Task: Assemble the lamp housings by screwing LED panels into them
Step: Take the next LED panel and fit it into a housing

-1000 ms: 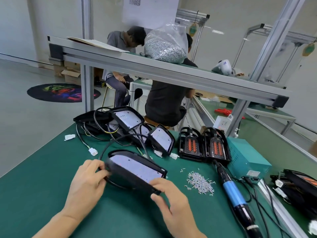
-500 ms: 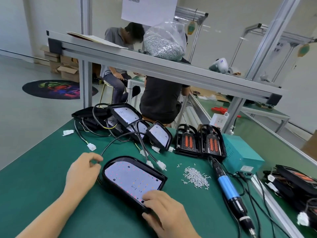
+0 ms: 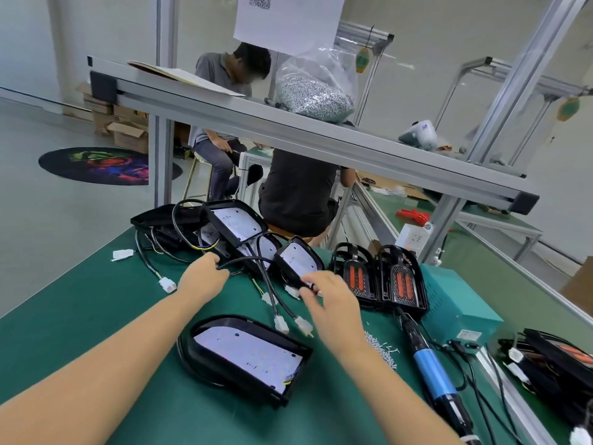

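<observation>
While both arms are stretching out over the green table, a black lamp housing is lying flat near the front edge, between the two forearms and touched by neither hand. Its shell is rounded at one end and squared at the other, and a white LED panel dotted with small coloured marks is sitting inside it. Farther back, the left hand is curling its fingers around a black cable that is leading into a heap of similar housings. The right hand is pinching the lower edge of a small tilted housing between thumb and fingertips. Loose screws are lying in a small pile just right of the right wrist, beside a blue electric screwdriver.
</observation>
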### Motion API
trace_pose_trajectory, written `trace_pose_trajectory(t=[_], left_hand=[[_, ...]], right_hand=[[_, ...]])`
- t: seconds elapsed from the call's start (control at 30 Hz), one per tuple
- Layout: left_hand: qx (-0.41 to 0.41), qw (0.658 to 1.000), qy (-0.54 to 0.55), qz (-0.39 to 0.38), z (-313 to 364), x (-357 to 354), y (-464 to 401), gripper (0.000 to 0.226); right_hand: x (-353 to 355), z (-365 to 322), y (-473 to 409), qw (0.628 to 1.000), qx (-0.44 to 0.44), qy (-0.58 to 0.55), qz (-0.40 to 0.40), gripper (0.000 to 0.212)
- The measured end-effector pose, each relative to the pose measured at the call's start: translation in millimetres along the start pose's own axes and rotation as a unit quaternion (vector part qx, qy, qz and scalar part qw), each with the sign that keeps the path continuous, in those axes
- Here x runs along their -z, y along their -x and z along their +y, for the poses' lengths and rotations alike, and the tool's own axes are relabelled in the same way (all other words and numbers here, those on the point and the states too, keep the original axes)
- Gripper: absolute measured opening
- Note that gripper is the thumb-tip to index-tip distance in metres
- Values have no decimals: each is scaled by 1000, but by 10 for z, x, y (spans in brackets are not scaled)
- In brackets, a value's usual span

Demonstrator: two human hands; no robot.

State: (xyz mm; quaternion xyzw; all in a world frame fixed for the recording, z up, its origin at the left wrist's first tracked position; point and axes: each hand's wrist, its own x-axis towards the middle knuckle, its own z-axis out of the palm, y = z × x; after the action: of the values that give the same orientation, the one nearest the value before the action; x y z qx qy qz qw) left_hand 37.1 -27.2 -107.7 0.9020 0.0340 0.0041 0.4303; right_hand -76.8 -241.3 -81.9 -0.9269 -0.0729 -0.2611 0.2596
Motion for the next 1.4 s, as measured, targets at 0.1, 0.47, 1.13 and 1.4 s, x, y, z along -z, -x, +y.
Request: trace_pose_trajectory(t=[0.1,0.47,1.13,1.4], left_hand=[[-14,1000,25,11,15,-21,-39,6],[-72,984,155,53,36,10,39,19],[77,910,339,226,-813,395,709,19],[-20,971,-27,238,-594,409,1006,26]], right_hand=[[-152,202,-351,990,-74,85,-82,34],[-506,434,-591,966,-156,192,-78,18],[-553,427,-423,962,-170,206,-61,20],[-375,275,-242,988,-114,100,-35,25]])
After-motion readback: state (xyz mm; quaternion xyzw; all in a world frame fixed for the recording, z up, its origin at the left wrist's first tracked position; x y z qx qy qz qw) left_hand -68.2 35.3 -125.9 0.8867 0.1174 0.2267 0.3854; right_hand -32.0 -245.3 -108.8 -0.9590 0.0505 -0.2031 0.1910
